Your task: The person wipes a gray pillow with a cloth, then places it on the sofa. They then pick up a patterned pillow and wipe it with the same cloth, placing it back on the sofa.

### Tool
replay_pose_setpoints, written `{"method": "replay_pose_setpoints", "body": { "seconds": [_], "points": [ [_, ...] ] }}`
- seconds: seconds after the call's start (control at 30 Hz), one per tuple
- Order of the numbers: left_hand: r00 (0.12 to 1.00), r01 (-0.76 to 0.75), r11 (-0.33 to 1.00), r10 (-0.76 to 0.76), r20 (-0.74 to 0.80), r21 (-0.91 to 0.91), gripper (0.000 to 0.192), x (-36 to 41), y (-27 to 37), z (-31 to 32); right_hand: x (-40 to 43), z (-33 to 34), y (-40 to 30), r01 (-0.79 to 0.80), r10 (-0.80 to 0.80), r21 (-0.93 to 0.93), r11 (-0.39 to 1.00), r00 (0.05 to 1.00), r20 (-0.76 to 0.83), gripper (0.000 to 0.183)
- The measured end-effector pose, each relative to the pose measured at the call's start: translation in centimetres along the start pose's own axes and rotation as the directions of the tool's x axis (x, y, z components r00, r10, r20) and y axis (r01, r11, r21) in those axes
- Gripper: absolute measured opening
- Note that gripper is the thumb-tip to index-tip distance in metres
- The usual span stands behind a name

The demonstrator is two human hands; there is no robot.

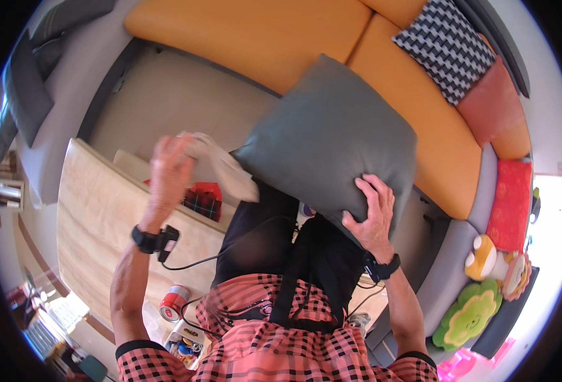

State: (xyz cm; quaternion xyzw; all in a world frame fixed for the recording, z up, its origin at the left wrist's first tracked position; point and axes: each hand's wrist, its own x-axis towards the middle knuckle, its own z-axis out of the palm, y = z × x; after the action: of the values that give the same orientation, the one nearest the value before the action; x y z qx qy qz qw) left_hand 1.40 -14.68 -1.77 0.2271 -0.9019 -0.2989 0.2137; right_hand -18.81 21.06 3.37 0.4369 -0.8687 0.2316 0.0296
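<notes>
A large dark grey cushion (328, 129) with a smooth, leather-like cover rests against my knees, its far part in front of the orange sofa seat. My right hand (374, 210) grips its near side, thumb and fingers spread and the cover creased beneath them. To the left, my left hand (171, 162) is blurred by motion and holds a beige cloth (228, 172). The cloth hangs from the fingers towards my left thigh, close to the cushion's left corner. Whether it touches the cushion I cannot tell.
A pale wooden table (99, 215) stands at my left, with a red drink can (175, 302) and a box of small items (185, 346). Ahead lies an orange sofa seat (252, 38) with a patterned cushion (445, 50). A green plush pillow (469, 313) sits at right.
</notes>
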Motion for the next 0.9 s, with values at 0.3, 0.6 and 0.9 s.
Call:
{"method": "replay_pose_setpoints", "body": {
  "seconds": [0.3,0.6,0.9],
  "points": [
    [0.846,-0.468,0.870,0.491,0.208,-0.155,0.045,-1.2,13.9,0.2,-0.9,-0.2,0.4,-0.043,0.042,0.052,0.998,0.999,0.020,0.071],
    [0.998,0.000,0.996,-0.006,0.069,0.094,0.043,3.9,4.9,0.4,-0.5,-1.0,0.6,-0.079,0.076,0.070,0.994,0.996,0.048,0.073],
    [0.958,0.281,0.896,-0.281,0.053,-0.345,0.050,3.9,10.7,-3.0,-0.1,-1.2,0.6,-0.083,0.079,0.091,0.992,0.996,0.047,0.071]
  ]
}}
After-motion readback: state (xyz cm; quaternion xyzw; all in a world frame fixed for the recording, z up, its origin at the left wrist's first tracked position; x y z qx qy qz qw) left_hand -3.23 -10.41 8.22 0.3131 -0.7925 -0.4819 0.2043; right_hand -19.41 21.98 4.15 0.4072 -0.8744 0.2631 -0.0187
